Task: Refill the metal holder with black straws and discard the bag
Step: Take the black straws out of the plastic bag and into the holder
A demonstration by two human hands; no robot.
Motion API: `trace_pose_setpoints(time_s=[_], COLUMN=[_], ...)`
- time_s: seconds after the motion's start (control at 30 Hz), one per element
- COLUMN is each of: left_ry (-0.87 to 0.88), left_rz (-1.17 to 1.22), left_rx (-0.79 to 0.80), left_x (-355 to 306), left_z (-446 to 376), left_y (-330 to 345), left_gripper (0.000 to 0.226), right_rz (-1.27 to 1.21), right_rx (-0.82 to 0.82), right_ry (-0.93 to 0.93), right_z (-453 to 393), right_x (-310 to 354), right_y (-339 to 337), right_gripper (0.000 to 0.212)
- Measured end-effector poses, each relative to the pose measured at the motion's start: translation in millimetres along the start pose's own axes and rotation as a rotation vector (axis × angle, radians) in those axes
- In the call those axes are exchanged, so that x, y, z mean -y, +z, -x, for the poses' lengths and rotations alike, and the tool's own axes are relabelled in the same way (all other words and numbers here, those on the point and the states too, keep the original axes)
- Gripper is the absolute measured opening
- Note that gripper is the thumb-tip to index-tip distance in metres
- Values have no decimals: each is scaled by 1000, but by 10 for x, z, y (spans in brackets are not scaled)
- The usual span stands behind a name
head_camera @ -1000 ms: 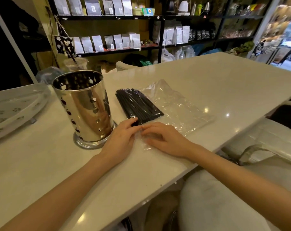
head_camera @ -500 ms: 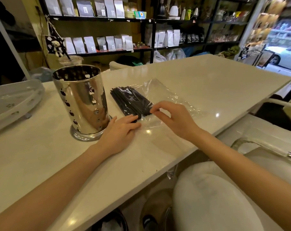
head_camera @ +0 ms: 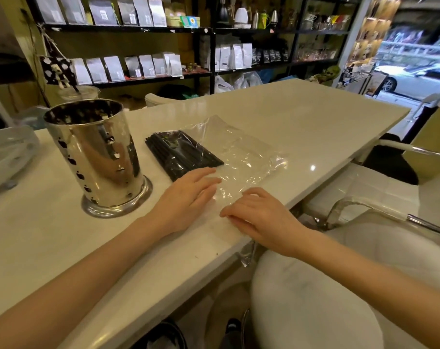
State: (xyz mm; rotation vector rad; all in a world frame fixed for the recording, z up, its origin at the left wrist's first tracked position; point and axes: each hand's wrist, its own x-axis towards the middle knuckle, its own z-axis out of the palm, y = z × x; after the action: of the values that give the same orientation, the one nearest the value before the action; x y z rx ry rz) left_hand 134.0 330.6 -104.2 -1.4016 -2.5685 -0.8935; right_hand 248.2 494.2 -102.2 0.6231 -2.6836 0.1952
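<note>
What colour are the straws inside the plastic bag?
Black; the straws show clearly in the head view.

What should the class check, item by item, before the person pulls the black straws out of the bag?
1. Metal holder upright on the counter: ok.
2. Holder has room for straws: cannot tell; its inside is dark.
3. Black straws bundled inside the clear bag: ok.
4. Bag's opening found: cannot tell.
5. Left hand flat on the bag: ok.
6. Right hand on the bag's near edge: ok.
</note>
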Motion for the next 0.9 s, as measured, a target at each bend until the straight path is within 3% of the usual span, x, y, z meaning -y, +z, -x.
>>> trace_pose_setpoints(time_s=[0.17,0.33,0.43,0.53,0.67,0.77,0.9], left_ry=[72,84,70,84,53,49,96], left_rz=[36,45,29,49,150,99,-71], left_rx=[217,209,238,260,197,151,213], left_x=[-148,-143,-174,-205,-238,-213,-124], left_z=[-227,-219,-220,-255,-505,-853,-1208], left_y=[243,275,224,214,179,235,455], left_gripper=[53,45,43,41,37,37,44], right_rz=[-79,-154,-32,41,134,195,219], right_rx=[103,-132,-18,91,-5,-23,104], right_ry=[14,217,351,360,323,300,261], right_z=[98,54,-39,-78,-74,-71,-65], right_x=[-13,-299,-642,-837,-880,-898,-916], right_y=[-77,-221,-209,-153,-80,-43,-23], right_gripper=[22,34,45,34,25,33,41])
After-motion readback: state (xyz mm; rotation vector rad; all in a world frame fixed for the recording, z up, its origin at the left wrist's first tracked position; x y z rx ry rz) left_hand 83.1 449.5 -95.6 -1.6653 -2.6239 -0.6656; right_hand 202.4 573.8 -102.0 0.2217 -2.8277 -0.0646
